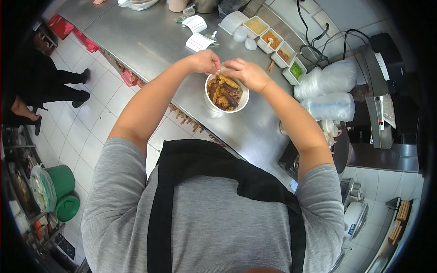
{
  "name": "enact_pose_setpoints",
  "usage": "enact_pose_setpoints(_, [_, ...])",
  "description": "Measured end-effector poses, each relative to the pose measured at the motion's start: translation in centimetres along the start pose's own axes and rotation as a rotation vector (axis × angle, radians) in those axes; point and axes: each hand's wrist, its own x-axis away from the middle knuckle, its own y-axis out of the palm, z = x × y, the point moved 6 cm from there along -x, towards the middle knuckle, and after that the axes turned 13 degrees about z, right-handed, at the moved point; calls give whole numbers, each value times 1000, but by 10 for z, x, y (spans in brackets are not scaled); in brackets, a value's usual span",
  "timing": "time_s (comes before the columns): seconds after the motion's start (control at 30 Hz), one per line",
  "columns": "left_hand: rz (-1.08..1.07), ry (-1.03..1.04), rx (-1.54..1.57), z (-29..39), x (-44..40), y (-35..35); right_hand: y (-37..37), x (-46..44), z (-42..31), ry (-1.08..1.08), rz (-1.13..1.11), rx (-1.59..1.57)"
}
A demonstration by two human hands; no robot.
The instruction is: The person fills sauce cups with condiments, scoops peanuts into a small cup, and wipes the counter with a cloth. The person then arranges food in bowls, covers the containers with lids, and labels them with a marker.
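A round white bowl stands on the steel counter, filled with brown and yellowish food. My left hand is at the bowl's far rim, its fingertips pinched together; what they hold is too small to make out. Close beside it, my right hand reaches over the far right part of the rim with bent fingers. Something small and clear seems to lie between the two hands, though the fingers hide most of it.
White tubs of toppings, one with chopped greens, line the counter's back right. Wrapped stacks stand beyond them. Two paper slips lie farther back. A person in dark clothes stands at left, near a green bin.
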Motion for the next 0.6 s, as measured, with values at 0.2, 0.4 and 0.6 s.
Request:
enact_pose_setpoints(0.2, [54, 14, -117, 5, 2, -4, 2, 14, 5, 126, -19, 36])
enact_pose_setpoints(0.4, [147, -82, -98, -1, 5, -5, 1, 50, 22, 487, -245, 54])
enact_pose_setpoints(0.6, [222, -208, -75, 1, 23, -4, -30, 119, 43, 1100, -61, -662])
